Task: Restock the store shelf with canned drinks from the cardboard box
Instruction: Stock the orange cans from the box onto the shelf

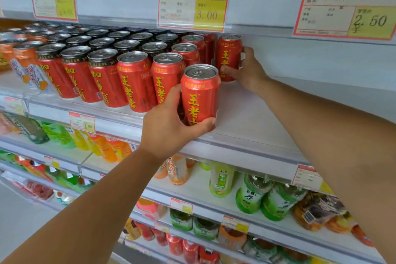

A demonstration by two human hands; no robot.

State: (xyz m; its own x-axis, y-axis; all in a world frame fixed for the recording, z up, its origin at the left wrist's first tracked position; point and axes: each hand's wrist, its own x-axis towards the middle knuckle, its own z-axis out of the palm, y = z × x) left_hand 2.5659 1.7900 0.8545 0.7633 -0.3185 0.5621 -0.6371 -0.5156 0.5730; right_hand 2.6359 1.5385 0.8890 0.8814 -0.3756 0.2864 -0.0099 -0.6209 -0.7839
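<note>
Several red cans with yellow characters (135,83) stand in rows on the white shelf (252,122). My left hand (169,126) grips one red can (201,96) upright at the shelf's front edge, just right of the front row. My right hand (248,68) reaches deeper and holds another red can (228,58) upright at the back of the shelf, at the right end of the rows. The cardboard box is out of view.
Price tags (194,7) hang on the shelf rail above. Orange cans (23,58) stand at the far left. Lower shelves hold green tea bottles (250,195) and orange drink bottles (109,148). The shelf surface right of the cans is bare.
</note>
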